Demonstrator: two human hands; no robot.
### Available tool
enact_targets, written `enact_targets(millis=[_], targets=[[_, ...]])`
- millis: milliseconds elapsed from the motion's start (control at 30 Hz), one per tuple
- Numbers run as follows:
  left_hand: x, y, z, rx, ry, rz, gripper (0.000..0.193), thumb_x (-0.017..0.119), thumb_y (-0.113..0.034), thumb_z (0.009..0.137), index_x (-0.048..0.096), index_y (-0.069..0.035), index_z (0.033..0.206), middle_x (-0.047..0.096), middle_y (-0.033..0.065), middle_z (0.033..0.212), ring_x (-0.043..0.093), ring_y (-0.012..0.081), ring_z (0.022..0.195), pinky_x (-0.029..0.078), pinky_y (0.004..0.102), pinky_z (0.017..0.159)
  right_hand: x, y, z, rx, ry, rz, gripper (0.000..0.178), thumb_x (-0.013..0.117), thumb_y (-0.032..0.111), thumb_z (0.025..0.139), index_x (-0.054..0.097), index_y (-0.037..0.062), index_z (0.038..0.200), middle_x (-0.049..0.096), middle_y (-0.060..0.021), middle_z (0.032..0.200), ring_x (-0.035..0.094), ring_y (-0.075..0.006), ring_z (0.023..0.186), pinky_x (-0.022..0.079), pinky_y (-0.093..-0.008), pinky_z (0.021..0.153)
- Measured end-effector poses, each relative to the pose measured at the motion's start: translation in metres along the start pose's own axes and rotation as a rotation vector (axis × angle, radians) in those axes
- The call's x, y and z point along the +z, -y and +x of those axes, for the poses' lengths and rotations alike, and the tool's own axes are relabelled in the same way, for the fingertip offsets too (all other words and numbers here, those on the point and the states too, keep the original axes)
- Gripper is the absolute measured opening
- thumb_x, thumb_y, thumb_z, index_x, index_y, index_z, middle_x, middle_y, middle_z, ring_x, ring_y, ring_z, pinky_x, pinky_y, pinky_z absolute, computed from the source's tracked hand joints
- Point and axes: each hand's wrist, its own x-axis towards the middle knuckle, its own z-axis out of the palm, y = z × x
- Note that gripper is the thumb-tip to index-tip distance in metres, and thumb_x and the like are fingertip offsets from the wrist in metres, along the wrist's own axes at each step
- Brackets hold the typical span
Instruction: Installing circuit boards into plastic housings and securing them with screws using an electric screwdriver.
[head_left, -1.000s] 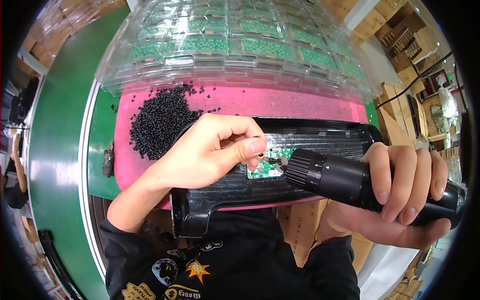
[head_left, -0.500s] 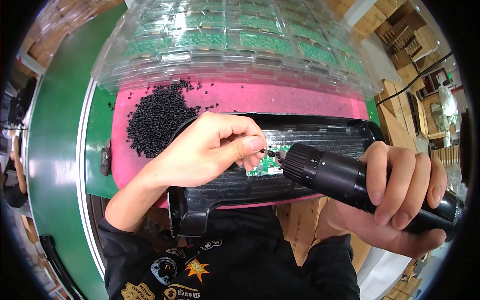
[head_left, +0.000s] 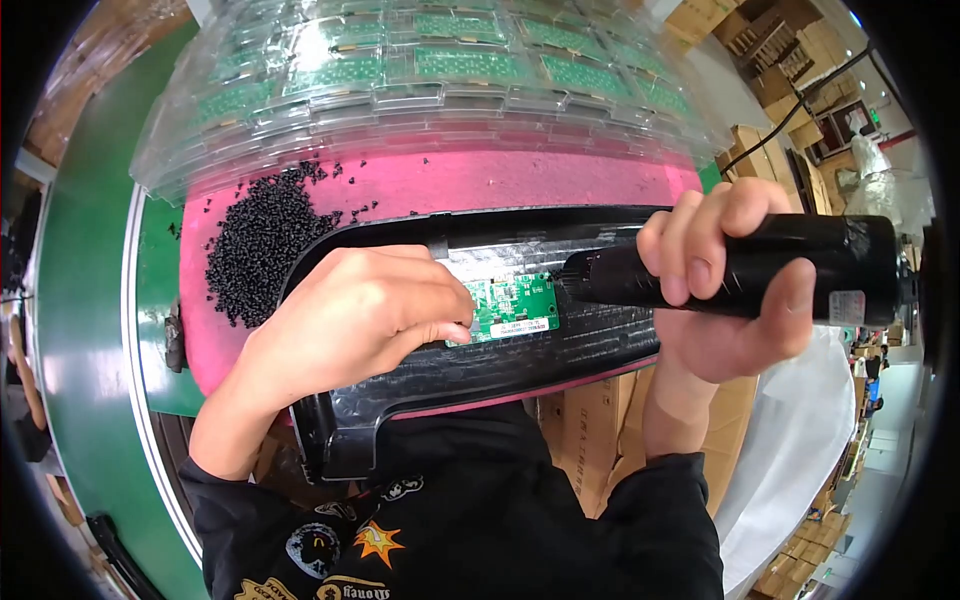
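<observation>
My right hand [head_left: 735,330] is wrapped round a thick black electric screwdriver [head_left: 850,250] held nearly level. The screwdriver's front end is at the right end of a green circuit board [head_left: 518,300]; its bit is hidden from view. That board lies inside a long black plastic housing [head_left: 450,388]. At the board's left end, my left hand [head_left: 350,310] is closed, thumb and fingers pressed together. What the left fingers hold, if anything, is hidden.
A heap of small black screws [head_left: 262,240] lies on the pink mat [head_left: 440,185], left of the housing. Behind stand stacked clear plastic trays [head_left: 430,105] with green boards. Cardboard [head_left: 590,430] is below the housing, and a green table [head_left: 85,290] runs along the left.
The screwdriver has swung to nearly level, its front end moving from above the board to the board's right end. My left hand has left the driver's front for the board's left end.
</observation>
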Motion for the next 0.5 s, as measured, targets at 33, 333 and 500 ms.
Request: enact_targets(millis=[33, 333, 500], targets=[[0.0, 0.0, 0.0, -0.002, 0.017, 0.015, 0.012, 0.076, -0.01, 0.08, 0.07, -0.001, 0.085, 0.072, 0.0084, 0.088, 0.069, 0.027, 0.079, 0.056, 0.0358, 0.069, -0.001, -0.002, 0.0, 0.0, -0.002, -0.001, 0.049, 0.058, 0.051, 0.092, 0.053, 0.0038, 0.104, 0.05, 0.0001, 0.069, 0.044, -0.0112, 0.054, 0.037, -0.0277, 0.056], [0.002, 0.0, -0.002, -0.023, 0.048, 0.095, 0.012, 0.076, -0.012, 0.08, 0.071, -0.002, 0.083, 0.074, 0.0059, 0.087, 0.069, 0.0251, 0.078, 0.056, 0.0362, 0.067, -0.005, -0.013, 0.0, 0.028, 0.052, 0.009, 0.047, 0.058, 0.049, 0.093, 0.053, 0.0032, 0.104, 0.051, -0.0007, 0.068, 0.046, -0.0116, 0.055, 0.038, -0.0276, 0.055], [0.003, 0.0, -0.002, -0.109, 0.06, 0.081, 0.011, 0.075, -0.011, 0.08, 0.07, -0.002, 0.082, 0.075, 0.0077, 0.088, 0.071, 0.0267, 0.079, 0.056, 0.0365, 0.069, 0.0, -0.012, -0.001, 0.043, 0.042, -0.035, 0.048, 0.059, 0.05, 0.093, 0.052, 0.0033, 0.103, 0.051, -0.0002, 0.068, 0.046, -0.0114, 0.056, 0.038, -0.0273, 0.056]])
